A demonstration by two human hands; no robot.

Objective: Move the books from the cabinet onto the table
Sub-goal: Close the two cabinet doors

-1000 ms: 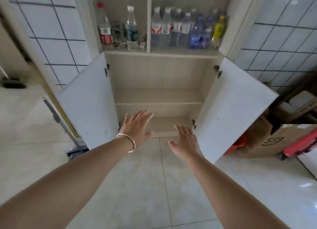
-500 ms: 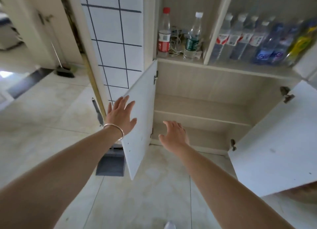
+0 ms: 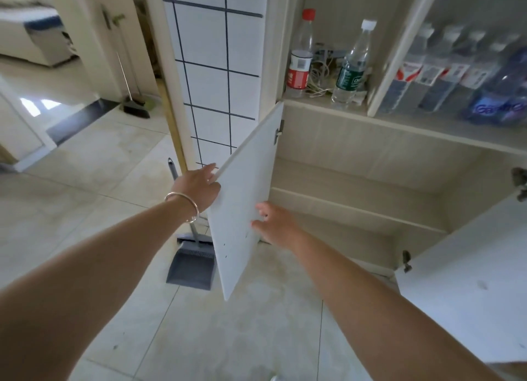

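The wooden cabinet [image 3: 370, 158] stands ahead with both lower doors swung out. Its lower shelves [image 3: 356, 206] hold nothing, and I see no books or table. My left hand [image 3: 199, 186], with a bangle on the wrist, lies against the outer face and edge of the left white door [image 3: 245, 186], fingers spread. My right hand [image 3: 275, 225] hovers open on the door's inner side, in front of the lower shelf, holding nothing.
Water bottles [image 3: 350, 64] and a tangle of cables stand on the upper shelf. The right door [image 3: 467, 289] juts out at lower right. A grey dustpan [image 3: 194, 263] leans by the tiled wall [image 3: 216, 75]. A doorway opens at far left.
The view has swung left and moved closer. My left hand has gone from mid-air to the left door's outer face, and the door has swung partly inward. My right hand stays empty.
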